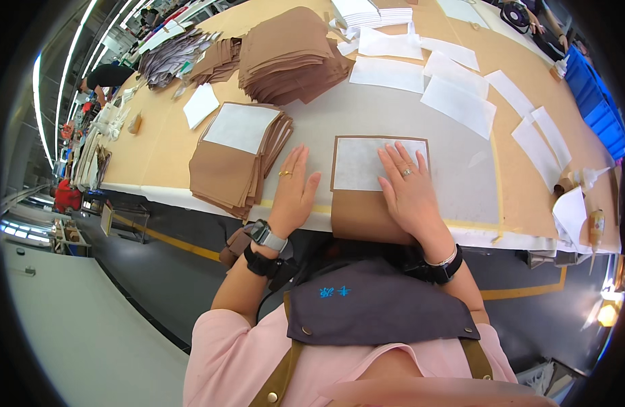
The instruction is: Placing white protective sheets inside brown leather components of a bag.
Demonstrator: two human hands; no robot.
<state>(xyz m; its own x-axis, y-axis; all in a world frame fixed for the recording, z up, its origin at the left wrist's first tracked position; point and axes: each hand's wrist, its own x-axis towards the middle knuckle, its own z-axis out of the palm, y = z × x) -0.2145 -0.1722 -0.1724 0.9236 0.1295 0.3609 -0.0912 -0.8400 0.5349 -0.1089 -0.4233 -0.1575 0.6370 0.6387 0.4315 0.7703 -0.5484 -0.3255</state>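
A brown fabric panel (367,214) lies in front of me, its near end hanging over the table's front edge. On its far half rests a white rectangular sheet (358,164), with a narrow brown border showing around it. My right hand (411,197) is spread over the sheet's right side, palm down, fingers stretched out. Just left of the panel is my left hand (294,193), flat with its fingers extended and nothing in it. Beside that hand sits a stack of brown panels (221,169), topped by another white sheet (241,127).
Larger brown fabric piles (285,44) stand farther back. Loose white sheets (458,105) are scattered over the grey mat (394,102) and the tan tabletop (529,197). A glue bottle (596,227) is at the right edge, blue bins (594,102) beyond. Other people work in the background.
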